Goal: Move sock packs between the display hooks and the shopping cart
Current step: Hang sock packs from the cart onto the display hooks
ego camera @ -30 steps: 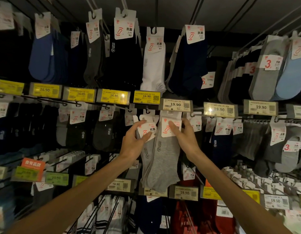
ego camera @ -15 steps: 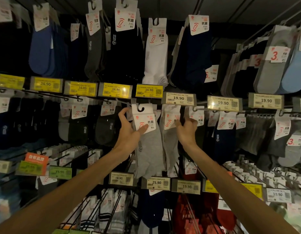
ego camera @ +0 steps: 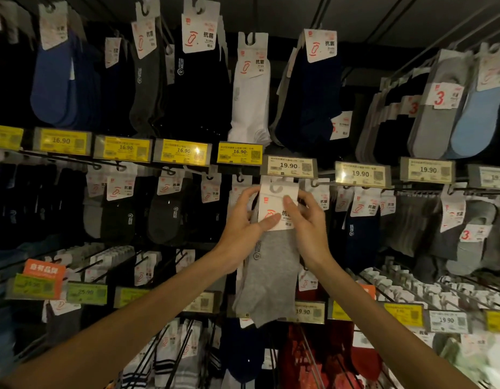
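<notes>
Jointly left hand point(ego camera: 242, 227), right hand point(ego camera: 310, 224) pinch grey sock pack point(ego camera: 271, 276) by card edges.

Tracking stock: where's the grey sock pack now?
Mid head view: the grey sock pack, held by left hand and right hand, below a 19.90 price tag.

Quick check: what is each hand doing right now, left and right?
Left hand: pinches the header card of the grey sock pack.
Right hand: pinches the same card from the other side.

Both forearms point(ego camera: 147, 301) are bare down to the left hand point(ego camera: 243, 224) and right hand point(ego camera: 310, 228), nails seemingly short.
</notes>
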